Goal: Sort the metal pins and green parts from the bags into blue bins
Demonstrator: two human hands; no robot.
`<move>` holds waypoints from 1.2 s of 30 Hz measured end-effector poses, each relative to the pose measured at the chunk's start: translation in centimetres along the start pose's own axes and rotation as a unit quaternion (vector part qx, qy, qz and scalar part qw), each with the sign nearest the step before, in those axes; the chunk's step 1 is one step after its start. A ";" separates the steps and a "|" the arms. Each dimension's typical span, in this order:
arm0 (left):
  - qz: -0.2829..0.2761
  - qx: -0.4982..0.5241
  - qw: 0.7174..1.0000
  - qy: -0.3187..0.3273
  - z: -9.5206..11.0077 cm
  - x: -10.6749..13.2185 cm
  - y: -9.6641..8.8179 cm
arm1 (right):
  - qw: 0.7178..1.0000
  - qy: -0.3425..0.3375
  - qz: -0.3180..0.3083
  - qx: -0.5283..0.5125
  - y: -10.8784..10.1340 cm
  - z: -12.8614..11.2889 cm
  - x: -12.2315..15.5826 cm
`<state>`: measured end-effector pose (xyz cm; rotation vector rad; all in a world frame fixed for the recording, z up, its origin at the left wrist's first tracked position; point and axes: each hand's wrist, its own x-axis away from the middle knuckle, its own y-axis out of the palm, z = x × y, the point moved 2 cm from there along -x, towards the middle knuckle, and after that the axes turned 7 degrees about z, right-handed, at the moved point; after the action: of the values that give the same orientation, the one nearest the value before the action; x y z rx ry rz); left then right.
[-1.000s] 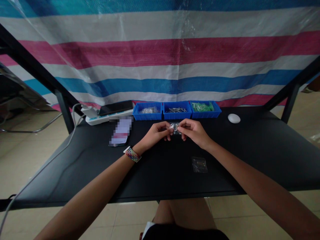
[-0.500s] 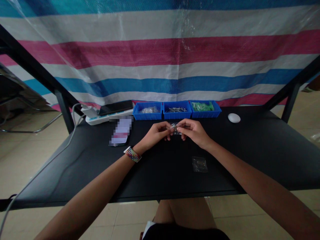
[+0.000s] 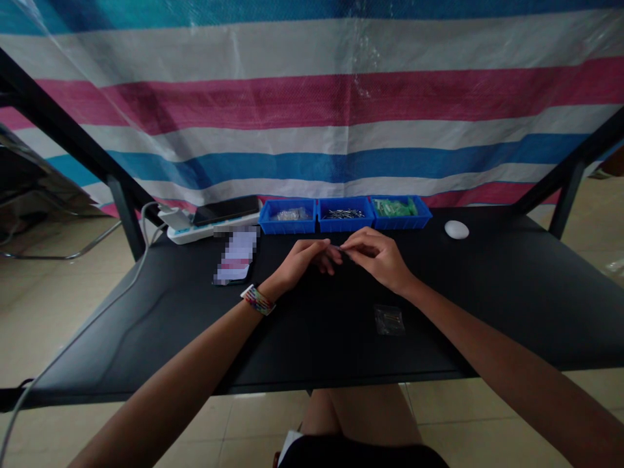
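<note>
The person's bare legs (image 3: 365, 416) show below the near edge of the black counter (image 3: 312, 351). A small clear packet (image 3: 389, 320) with thin pieces inside lies flat there, nearer than the right hand (image 3: 379, 259). That hand's fingers pinch a small thin item (image 3: 338, 247), too small to make out, held between the two hands in front of the middle bin. The left hand (image 3: 308, 259), a multicoloured band (image 3: 258, 300) at its wrist, meets the item with its fingers partly curled; whether they grip it cannot be told. Beyond the left wrist lies a phone (image 3: 237, 255); far to the right sits a white oval object (image 3: 457, 230). Three blue bins stand side by side behind the hands: the left bin (image 3: 288, 227) holds clear packets, the middle bin (image 3: 346, 225) metal pieces, the right bin (image 3: 402, 223) green pieces. A white power strip (image 3: 195, 233) stands left of them, before a striped sheet (image 3: 312, 104).
</note>
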<state>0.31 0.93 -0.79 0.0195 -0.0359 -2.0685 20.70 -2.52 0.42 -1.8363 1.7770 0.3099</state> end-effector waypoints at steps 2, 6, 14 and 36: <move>0.003 0.006 1.000 0.007 -0.1 0.0 -0.1 | 1.000 -0.011 0.005 0.023 0.0 0.1 0.0; 0.015 -0.013 1.000 0.023 0.1 0.1 0.1 | 0.999 0.003 0.015 0.033 -0.1 0.3 0.0; 0.066 -0.049 0.996 0.040 0.2 0.4 0.3 | 0.978 0.154 0.036 -0.138 -0.1 0.7 -0.4; 0.063 -0.081 0.994 0.043 0.2 0.5 0.2 | 0.999 -0.033 0.018 0.034 0.3 -0.1 0.4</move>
<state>0.25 0.36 -0.57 0.0070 0.1787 -1.9358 20.43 -2.86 0.19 -1.7288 1.7544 0.3160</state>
